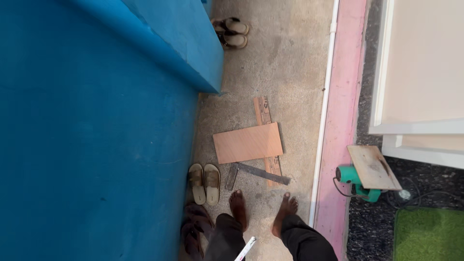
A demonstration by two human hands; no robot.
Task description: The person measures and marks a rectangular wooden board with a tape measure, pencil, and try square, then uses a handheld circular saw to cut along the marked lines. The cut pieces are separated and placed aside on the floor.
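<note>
No fingers show; plywood board (248,142) lies ahead of bare feet (239,207).

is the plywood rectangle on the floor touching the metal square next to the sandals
Apart. The head view shows a strip of bare concrete between the plywood rectangle and the metal square.

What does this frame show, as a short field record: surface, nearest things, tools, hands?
surface: bare concrete floor beside a blue wall
feet: two bare feet, standing just short of the boards
boards: flat plywood panel lying across a narrow wood strip
tools: metal try square at the panel's near edge; green power tool under a small board, at right
footwear: tan sandals by the wall; another pair farther off
hands: neither in view; a white strip shows at the bottom edge
</note>
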